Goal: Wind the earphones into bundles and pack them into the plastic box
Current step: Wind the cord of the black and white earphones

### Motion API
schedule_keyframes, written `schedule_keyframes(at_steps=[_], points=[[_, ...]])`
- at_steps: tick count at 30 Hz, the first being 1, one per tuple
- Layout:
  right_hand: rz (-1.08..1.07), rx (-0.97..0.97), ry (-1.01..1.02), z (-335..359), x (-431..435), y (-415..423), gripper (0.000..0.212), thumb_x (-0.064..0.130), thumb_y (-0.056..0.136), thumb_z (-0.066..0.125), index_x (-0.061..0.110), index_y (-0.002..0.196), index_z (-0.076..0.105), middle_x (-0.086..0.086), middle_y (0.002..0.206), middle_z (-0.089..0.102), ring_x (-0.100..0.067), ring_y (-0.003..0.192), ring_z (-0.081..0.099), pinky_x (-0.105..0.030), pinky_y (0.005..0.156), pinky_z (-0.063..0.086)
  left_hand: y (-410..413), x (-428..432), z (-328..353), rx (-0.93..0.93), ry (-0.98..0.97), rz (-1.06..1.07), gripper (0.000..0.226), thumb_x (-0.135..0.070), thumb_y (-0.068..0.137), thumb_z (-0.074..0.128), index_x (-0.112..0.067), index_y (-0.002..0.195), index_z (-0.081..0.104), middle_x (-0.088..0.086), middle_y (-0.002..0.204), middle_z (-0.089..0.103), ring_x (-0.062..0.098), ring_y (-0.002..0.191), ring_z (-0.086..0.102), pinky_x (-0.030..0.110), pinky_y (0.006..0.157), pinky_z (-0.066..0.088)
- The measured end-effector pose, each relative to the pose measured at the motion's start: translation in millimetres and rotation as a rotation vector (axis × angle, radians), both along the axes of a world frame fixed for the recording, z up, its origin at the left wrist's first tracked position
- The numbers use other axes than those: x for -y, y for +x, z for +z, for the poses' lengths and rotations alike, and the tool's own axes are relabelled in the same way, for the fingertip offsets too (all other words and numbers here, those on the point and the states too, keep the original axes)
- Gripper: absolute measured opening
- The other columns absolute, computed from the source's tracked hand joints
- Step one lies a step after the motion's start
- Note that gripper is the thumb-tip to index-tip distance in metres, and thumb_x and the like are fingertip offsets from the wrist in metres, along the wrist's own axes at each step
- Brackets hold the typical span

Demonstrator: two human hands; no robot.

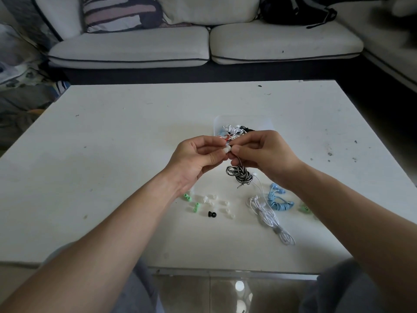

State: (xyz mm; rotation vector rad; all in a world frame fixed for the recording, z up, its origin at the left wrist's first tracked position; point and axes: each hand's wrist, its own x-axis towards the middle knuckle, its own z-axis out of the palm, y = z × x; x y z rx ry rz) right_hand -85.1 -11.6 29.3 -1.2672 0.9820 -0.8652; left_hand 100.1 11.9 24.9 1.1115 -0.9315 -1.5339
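Note:
Above the white table [135,136], my left hand [196,158] and my right hand [264,152] meet fingertip to fingertip and pinch the white earbuds [226,150] of a black-and-white striped earphone. Its wound cable bundle [239,173] hangs just below my right hand, near the table top. Behind my hands stands the clear plastic box [243,119] with several earphones inside. A light blue earphone bundle [278,201] and a loose white earphone [269,216] lie on the table to the right, under my right forearm.
Loose ear tips lie near the front of the table: green ones [190,201], white ones [218,205] and a black one [212,214]. Another green piece [305,208] lies beside my right forearm. A white sofa [203,44] stands beyond the table's far edge.

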Motion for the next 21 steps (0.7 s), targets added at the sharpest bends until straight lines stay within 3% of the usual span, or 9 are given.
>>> schedule_keyframes(at_steps=[10, 14, 21], points=[[-0.027, -0.009, -0.037, 1.5, -0.5, 1.1, 0.011, -0.002, 0.091, 0.066, -0.004, 0.101, 0.069, -0.026, 0.089, 0.073, -0.023, 0.070, 0.070, -0.028, 0.070, 0.057, -1.1, -0.3, 0.0, 0.014, -0.014, 0.015, 0.021, -0.006, 0.069, 0.074, -0.009, 0.089, 0.068, 0.007, 0.081, 0.073, 0.016, 0.073, 0.070, 0.022, 0.073, 0.056], [-0.056, -0.017, -0.080, 3.5, -0.7, 1.0, 0.009, -0.004, 0.089, 0.068, -0.002, 0.097, 0.070, -0.031, 0.090, 0.071, -0.025, 0.070, 0.071, -0.031, 0.072, 0.058, -1.9, -0.2, -1.7, 0.051, -0.016, 0.024, 0.011, 0.001, 0.082, 0.069, -0.009, 0.087, 0.067, 0.007, 0.077, 0.071, 0.015, 0.070, 0.070, 0.022, 0.069, 0.057], [-0.081, -0.037, -0.130, 6.7, -1.6, 1.2, 0.008, -0.003, 0.087, 0.070, 0.004, 0.090, 0.071, -0.025, 0.085, 0.073, -0.024, 0.069, 0.072, -0.036, 0.076, 0.061, 0.4, 0.7, 0.1, -0.025, -0.006, 0.005, 0.017, 0.007, 0.088, 0.062, -0.003, 0.099, 0.068, 0.010, 0.084, 0.073, 0.017, 0.074, 0.071, 0.021, 0.073, 0.058]])
